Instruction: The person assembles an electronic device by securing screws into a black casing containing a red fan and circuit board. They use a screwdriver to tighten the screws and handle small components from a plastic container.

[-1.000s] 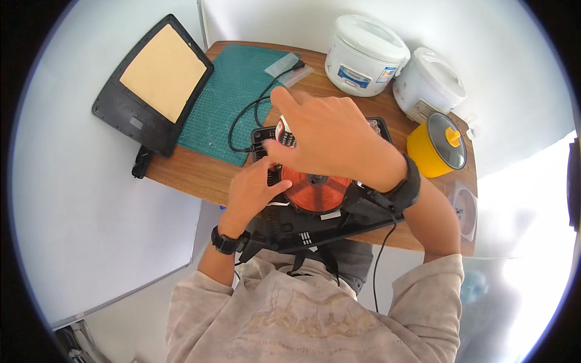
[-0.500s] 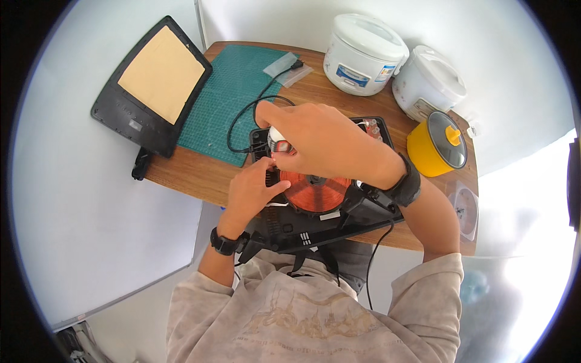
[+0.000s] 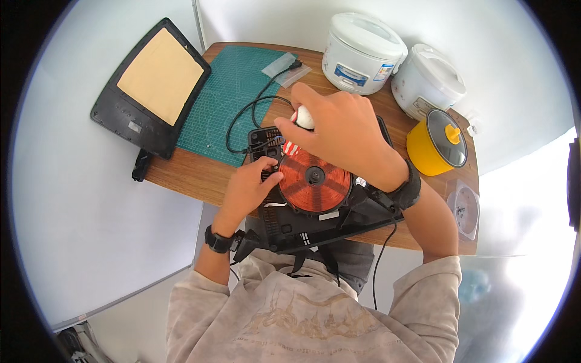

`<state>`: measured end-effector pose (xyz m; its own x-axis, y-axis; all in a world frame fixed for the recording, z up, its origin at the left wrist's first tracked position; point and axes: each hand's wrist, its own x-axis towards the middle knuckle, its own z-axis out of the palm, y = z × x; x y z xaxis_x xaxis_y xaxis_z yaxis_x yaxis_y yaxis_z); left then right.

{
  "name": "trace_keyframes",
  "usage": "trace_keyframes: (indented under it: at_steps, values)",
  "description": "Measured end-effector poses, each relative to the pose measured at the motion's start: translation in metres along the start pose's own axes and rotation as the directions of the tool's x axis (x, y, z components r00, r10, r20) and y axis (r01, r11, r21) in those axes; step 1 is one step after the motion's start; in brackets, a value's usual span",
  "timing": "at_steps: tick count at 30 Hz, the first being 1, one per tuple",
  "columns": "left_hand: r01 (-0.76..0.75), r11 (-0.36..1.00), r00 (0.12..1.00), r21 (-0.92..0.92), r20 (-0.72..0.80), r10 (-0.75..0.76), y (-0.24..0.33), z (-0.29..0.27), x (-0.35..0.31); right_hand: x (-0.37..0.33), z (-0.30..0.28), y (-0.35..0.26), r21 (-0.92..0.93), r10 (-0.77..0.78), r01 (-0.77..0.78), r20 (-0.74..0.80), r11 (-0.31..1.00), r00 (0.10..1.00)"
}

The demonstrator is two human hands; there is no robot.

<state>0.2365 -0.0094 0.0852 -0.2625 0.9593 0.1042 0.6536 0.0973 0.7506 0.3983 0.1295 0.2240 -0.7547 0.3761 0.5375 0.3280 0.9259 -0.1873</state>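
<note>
An opened induction cooker base [image 3: 296,227], black, lies at the table's front edge before me. A round copper coil [image 3: 315,196] fills its middle. My right hand [image 3: 342,124] is closed around a white, rounded thing with red on it [image 3: 304,117], held above the coil's far left side. Below my right thumb shows a red-and-white striped piece [image 3: 291,148]; whether it belongs to the held thing I cannot tell. My left hand [image 3: 248,187] rests at the coil's left edge, with thumb and index fingertip apart, touching the housing.
The cooker's black cover [image 3: 142,130] with a beige sheet leans at the left. A green cutting mat [image 3: 227,78], a black power cord [image 3: 233,130] and a clear bag [image 3: 284,69] lie behind. Two white rice cookers [image 3: 363,57], a yellow pot [image 3: 423,148] and a clear box [image 3: 466,209] stand right.
My right hand has risen and moved right with the white-and-red thing, uncovering more of the coil. My left hand has shifted slightly left.
</note>
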Motion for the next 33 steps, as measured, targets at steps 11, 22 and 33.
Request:
trace_keyframes:
  at_steps: [11, 22, 33]
  values:
    - [-0.007, 1.0, 0.989, -0.015, 0.147, 0.009, 0.004, -0.015, 0.022, -0.011, -0.012, 0.009, 0.06, 0.102, -0.105, 0.062, 0.993, 0.993]
    - [0.028, 0.998, 0.992, 0.056, 0.125, -0.034, 0.001, -0.012, 0.013, -0.003, -0.01, 0.0, 0.201, -0.03, 0.025, 0.02, 0.979, 0.999]
    - [0.013, 0.96, 0.992, 0.279, 0.119, -0.048, 0.008, -0.011, 0.015, 0.006, 0.009, 0.0, 0.24, -0.086, 0.077, 0.028, 0.968, 0.996]
